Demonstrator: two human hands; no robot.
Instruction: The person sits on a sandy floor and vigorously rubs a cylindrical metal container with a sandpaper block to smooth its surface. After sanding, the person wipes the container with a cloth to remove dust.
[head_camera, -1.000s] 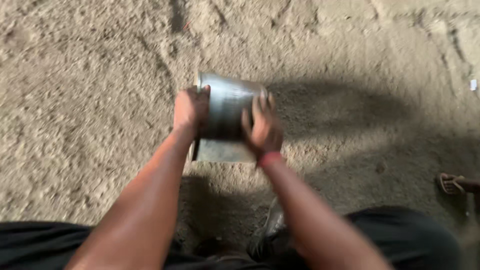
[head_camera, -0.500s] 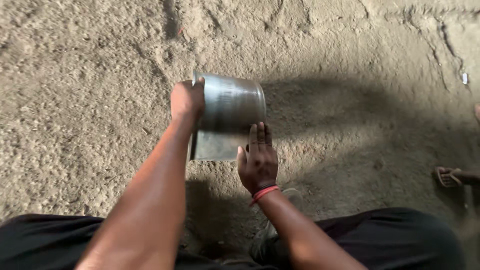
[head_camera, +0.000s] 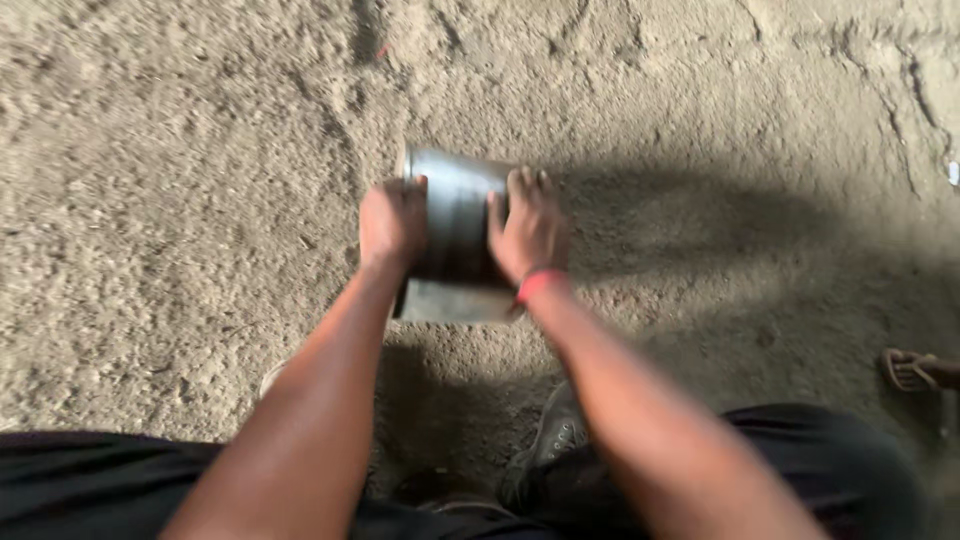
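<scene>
A shiny metal pot (head_camera: 457, 232) is held out in front of me over sandy ground, lying on its side with its rim pointing away. My left hand (head_camera: 392, 222) grips its left wall. My right hand (head_camera: 528, 228), with a red band at the wrist, lies flat with its palm on the pot's right side, fingers pointing forward. Both forearms reach out from the bottom of the view.
Rough, lumpy sand (head_camera: 180, 200) covers everything around, with a dark shadow to the right. My shoe (head_camera: 548, 440) and dark trousers (head_camera: 820, 470) show at the bottom. Another person's sandalled foot (head_camera: 915, 370) is at the right edge.
My right hand, which had come off the pot and hung below it half a second ago, is back on the pot's right side. The pot has stayed in my left hand.
</scene>
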